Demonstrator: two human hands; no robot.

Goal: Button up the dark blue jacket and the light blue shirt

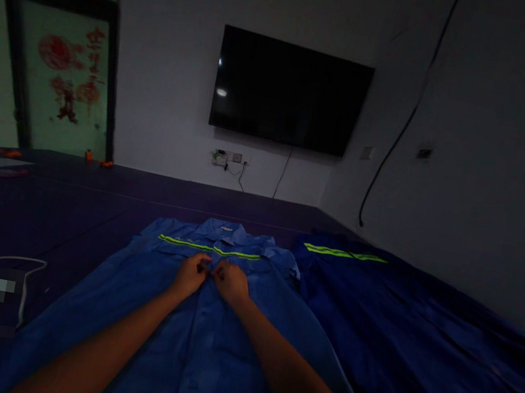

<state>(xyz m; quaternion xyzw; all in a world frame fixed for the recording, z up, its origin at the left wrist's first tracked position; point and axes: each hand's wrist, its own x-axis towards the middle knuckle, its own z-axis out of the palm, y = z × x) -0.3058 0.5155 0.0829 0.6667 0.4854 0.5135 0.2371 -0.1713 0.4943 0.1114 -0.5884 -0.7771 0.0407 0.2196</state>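
Observation:
A light blue work shirt (163, 301) with a yellow-green reflective stripe across the chest lies flat on the dark surface in front of me, collar away from me. My left hand (190, 276) and my right hand (230, 282) meet at the shirt's front placket just below the stripe. Both have their fingers pinched together on the fabric at the centre line. What sits between the fingertips is too small and dark to make out.
A darker blue garment (396, 328) with its own reflective stripe lies spread out to the right. A white cable (23, 269) curls on the dark surface (62, 208) at the left. A black television (288, 91) hangs on the far wall above a socket.

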